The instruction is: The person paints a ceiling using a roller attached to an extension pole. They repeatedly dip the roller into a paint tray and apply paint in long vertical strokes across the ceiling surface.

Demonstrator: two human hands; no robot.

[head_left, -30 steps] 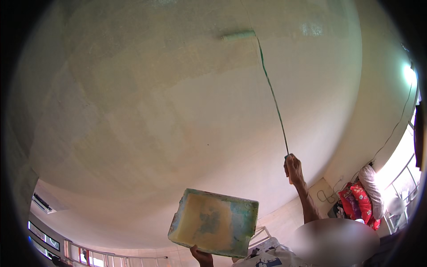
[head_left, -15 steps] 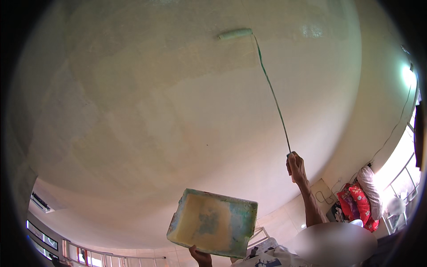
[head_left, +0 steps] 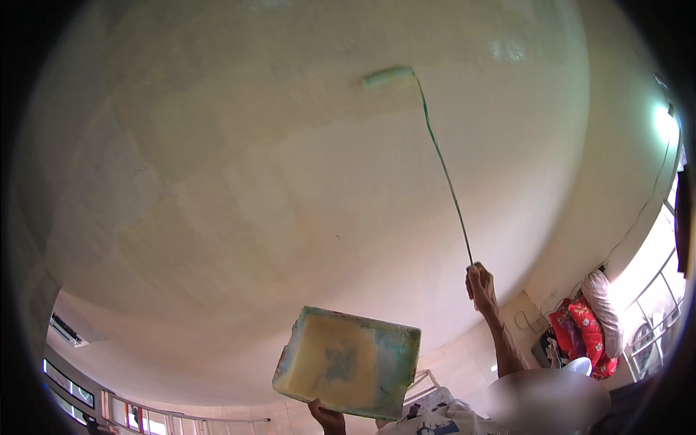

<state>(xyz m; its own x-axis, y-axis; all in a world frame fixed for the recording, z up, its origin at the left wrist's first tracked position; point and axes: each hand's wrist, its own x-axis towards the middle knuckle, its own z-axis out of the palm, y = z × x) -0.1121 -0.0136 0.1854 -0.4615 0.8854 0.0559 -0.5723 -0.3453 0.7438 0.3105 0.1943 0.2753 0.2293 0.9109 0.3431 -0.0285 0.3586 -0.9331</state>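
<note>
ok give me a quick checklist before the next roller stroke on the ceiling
1. Roller against the ceiling: ok, it looks in contact.
2. Right hand on the pole: ok, closed around its lower end.
3. Left hand on the paint tray: ok, gripping its lower edge.
4. Tray level: not ok, tilted.
5. Paint left in tray: cannot tell, only smears show.
6. Footing below: cannot tell, out of view.

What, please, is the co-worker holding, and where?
One hand grips the roller pole at its bottom; the other hand holds the paint tray by its lower edge.
</note>
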